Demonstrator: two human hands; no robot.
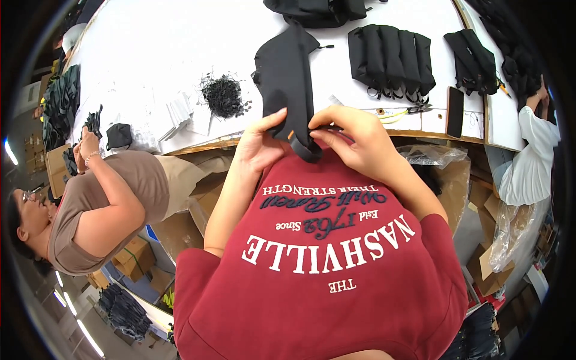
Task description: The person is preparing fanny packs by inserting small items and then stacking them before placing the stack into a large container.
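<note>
1. Both hands pinch the lower end of a black fabric pouch (287, 78) at the centre of the head view: the left hand (259, 147) holds its left edge with thumb and fingers closed narrowly on the cloth, and the right hand (354, 138) presses fingertips onto its bottom fold, just above the person's red shirt. A small orange tab shows at that fold.
2. The pouch hangs over the table edge (420, 133), its upper part lying on the white tabletop, its lower end in the hands just off the table.
3. Judging by how things lie, the work is partway: a row of finished-looking black pouches (391, 57) sits folded at upper right with another folded black piece (474, 57) beside it, while this one is not yet set down among them.
4. A heap of black cords (223, 95) lies left of the pouch, with white paper slips (180, 111) further left.
5. A dark phone (455, 111) and a yellow-handled tool (408, 111) rest near the table edge, right of the hands, apart from them.
6. One co-worker in a brown top (114, 198) works at the left, another in a white sleeve (531, 156) at the right; neither reaches into the space around the hands.
</note>
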